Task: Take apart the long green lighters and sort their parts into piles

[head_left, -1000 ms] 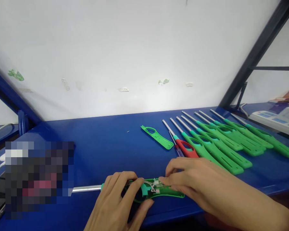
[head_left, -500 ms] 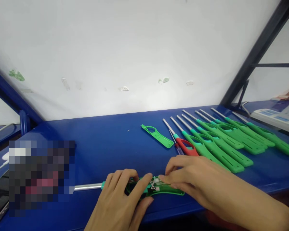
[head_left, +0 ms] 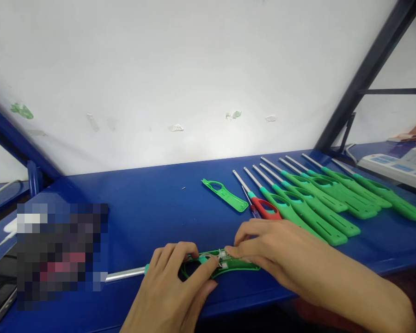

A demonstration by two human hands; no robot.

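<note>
An opened green long-neck lighter lies at the table's front, its silver tube pointing left. White wires and small white parts show inside the half shell. My left hand is closed around the lighter near its finger loop, one fingertip pressing by the wires. At the handle end, my right hand has its fingers pinched on the inner parts; exactly what they grip is partly hidden. Beyond my hands lies a loose green half shell, inner side up.
Several green lighters lie in a row on the right, beside a red-handled lighter and a thin screwdriver. A tiny metal pin rests mid-table. A blurred-out object sits left; a white power strip is far right.
My left fingertip has moved onto the wires, covering more of them and the teal part. My right fingers stay at nearly the same spot. The view has shifted slightly.
</note>
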